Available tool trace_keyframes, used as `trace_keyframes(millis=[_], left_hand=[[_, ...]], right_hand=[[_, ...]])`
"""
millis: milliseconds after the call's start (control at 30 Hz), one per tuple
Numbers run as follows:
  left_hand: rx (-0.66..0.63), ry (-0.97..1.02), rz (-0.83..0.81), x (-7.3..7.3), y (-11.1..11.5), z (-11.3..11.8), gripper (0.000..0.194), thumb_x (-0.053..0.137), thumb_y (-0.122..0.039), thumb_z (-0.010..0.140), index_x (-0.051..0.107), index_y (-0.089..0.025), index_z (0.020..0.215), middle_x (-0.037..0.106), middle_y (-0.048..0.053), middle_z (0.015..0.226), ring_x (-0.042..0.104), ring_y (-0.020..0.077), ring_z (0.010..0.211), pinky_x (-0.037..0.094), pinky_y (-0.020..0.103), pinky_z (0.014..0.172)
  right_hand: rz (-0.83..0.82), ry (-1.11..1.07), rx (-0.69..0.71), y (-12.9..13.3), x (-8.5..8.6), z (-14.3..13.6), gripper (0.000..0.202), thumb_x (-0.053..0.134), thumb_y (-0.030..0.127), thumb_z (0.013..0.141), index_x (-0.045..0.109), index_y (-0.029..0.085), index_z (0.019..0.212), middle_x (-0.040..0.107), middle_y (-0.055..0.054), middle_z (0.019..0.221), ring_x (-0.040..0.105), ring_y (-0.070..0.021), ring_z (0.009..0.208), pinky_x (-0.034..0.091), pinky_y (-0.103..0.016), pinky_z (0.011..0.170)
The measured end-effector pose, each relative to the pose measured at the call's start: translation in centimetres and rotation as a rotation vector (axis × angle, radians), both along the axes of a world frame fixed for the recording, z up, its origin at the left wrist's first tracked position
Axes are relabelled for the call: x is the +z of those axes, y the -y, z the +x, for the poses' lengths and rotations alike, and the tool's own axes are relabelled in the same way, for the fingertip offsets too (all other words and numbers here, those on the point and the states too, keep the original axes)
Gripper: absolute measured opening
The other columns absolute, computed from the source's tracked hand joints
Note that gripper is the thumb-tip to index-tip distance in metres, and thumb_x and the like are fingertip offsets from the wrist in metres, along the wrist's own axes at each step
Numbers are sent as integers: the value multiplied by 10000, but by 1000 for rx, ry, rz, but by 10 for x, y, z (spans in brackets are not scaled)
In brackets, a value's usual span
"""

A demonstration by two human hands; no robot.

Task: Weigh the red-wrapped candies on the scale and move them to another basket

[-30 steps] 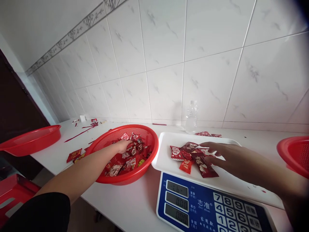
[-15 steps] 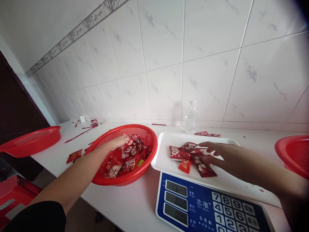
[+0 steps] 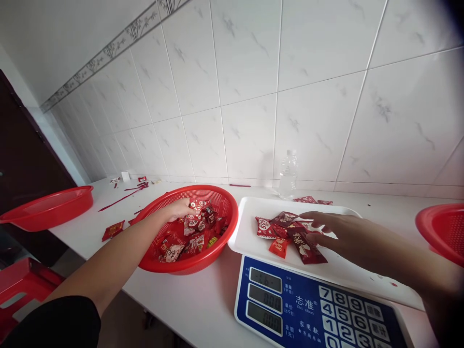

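My left hand (image 3: 181, 210) is inside the red perforated basket (image 3: 203, 269), its fingers closed on a red and white candy packet (image 3: 198, 205) above a heap of other packets. My right hand (image 3: 321, 228) hovers low over the white tray (image 3: 250, 205) of the scale, fingers apart, at the right side of a small pile of red packets. A dark red packet (image 3: 306, 246) lies just under its fingertips. The blue panel of the scale (image 3: 304, 299) faces me, with three displays and number keys.
A clear plastic bottle (image 3: 289, 175) stands behind the tray by the tiled wall. Other red baskets are at the left (image 3: 50, 208) and right edge (image 3: 440, 232). Loose packets (image 3: 113, 230) lie left of the middle basket. A red stool (image 3: 27, 290) stands lower left.
My left hand has shifted slightly and a red and white packet now shows at its fingers. My right hand has hardly moved. The whole view has tilted a little.
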State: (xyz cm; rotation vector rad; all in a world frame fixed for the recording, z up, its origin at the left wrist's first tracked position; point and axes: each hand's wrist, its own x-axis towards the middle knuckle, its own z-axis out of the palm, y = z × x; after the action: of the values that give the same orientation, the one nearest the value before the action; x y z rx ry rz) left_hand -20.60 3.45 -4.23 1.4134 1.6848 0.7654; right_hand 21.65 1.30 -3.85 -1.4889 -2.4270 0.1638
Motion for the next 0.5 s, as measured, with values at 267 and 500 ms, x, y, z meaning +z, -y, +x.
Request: trace_keyframes(millis=[267,500], left_hand=[[188,-168,176,0,-9,-7,248,735,-262,646,607,-168,837,701,43,854,649,222,797,497,306,681],[136,-310,167,2,-8,-4,247,690,-291,697,609,-174,899,710,50,911,663,221,802,514,298,673]], right_hand=[[-77,44,-6,4,6,-3,484,381,434,903,565,263,1318,647,-84,1282,596,-337,1154,482,-478,894],[-68,64,0,3,5,-1,496,365,434,911,549,262,1339,629,-79,1310,579,-331,1181,470,-480,916]])
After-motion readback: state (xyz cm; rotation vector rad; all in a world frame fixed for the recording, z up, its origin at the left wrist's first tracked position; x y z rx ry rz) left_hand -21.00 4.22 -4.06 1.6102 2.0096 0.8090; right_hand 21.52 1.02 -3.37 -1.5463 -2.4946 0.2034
